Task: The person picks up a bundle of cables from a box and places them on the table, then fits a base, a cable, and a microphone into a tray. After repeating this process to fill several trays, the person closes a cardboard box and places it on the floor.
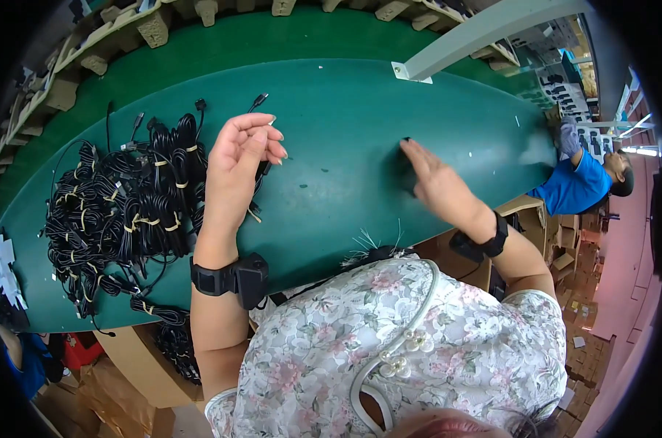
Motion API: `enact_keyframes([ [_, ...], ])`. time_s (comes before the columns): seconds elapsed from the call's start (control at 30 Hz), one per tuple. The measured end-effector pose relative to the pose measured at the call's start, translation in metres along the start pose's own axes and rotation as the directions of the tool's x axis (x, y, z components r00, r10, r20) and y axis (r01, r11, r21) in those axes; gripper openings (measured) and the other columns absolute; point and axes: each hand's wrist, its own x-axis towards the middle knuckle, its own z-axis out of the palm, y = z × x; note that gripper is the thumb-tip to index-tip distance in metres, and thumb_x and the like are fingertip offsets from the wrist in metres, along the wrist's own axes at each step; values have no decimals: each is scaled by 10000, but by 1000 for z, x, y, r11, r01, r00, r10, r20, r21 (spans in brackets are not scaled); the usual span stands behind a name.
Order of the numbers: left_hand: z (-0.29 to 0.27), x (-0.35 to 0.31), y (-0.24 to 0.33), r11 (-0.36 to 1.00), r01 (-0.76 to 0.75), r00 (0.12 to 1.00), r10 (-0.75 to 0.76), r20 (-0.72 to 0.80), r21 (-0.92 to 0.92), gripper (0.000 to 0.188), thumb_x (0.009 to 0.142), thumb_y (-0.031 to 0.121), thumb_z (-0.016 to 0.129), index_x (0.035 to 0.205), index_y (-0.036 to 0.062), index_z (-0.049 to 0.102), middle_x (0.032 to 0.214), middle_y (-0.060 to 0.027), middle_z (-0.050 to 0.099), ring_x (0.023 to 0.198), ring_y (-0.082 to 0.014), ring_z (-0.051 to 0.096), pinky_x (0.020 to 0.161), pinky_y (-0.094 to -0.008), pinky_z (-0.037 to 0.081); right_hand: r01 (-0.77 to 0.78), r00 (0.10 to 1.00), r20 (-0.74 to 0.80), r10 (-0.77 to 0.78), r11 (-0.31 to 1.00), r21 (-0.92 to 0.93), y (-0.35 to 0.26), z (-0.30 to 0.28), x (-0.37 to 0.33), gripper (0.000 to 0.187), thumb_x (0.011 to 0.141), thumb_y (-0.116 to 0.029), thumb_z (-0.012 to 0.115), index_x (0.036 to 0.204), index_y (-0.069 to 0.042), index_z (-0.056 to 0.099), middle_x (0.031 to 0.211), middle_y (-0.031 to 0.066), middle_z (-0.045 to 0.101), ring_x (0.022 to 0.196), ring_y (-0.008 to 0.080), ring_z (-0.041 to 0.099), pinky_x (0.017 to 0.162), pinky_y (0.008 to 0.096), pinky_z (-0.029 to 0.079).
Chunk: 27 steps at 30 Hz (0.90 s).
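My left hand (239,150) is at the right edge of a large heap of black cables (126,208), its fingers curled in toward the thumb. Whether something small is inside them I cannot make out. Just beyond those fingers a black cable plug (258,101) sticks out over the table. Farther right, my right hand (444,188) is over the green table, with fingers stretched out and pressed together. A small dark spot shows at its fingertips; its kind is unclear, and the palm side is hidden. Many cables in the heap are coiled and tied with pale yellow bands.
The green table (360,109) carries a white metal post (484,40) at its far side. Cardboard trays (152,29) line the back. A cardboard box (152,365) with more cables stands below the near left edge. A person in blue (579,182) works at the far right.
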Motion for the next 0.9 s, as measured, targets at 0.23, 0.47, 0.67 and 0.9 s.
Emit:
enact_keyframes([
  [0.23, 0, 0, -1, 1000, -6, 1000, 6, -10, -2, 191, 935, 96, 452, 1084, -12, 503, 909, -77, 579, 763, -120, 563, 687, -244, 463, 183, 755, -655, 46, 943, 277, 57, -51, 136, 190, 877, -56, 507, 1065, -42, 535, 946, 80, 592, 879, 175, 560, 769, 264, 433],
  [0.47, 6, -9, 7, 999, 33, 998, -34, 44, 26, 190, 936, 97, 460, 1098, 6, 497, 907, -73, 574, 762, -125, 563, 689, -249, 466, 325, 211, -960, 184, 913, 247, 119, -134, 280, 216, 911, -61, 384, 993, 14, 569, 880, 127, 571, 832, 228, 517, 783, 307, 407],
  [0.67, 9, -17, 13, 997, 64, 994, -59, 94, -48, 192, 936, 91, 457, 1107, 12, 492, 913, -69, 572, 767, -125, 563, 690, -250, 468, -251, 399, -860, 318, 940, 231, 248, -132, 365, 211, 895, -111, 448, 1033, -46, 593, 999, 141, 585, 953, 252, 518, 856, 334, 393],
  [0.9, 10, -30, 19, 992, 99, 991, -91, 102, -82, 177, 920, 82, 478, 1083, 21, 510, 900, -60, 568, 748, -117, 565, 676, -243, 467, -506, 835, -483, 263, 711, -489, 178, -109, 328, 170, 849, -107, 532, 1006, -52, 565, 952, 117, 624, 906, 282, 594, 756, 360, 474],
])
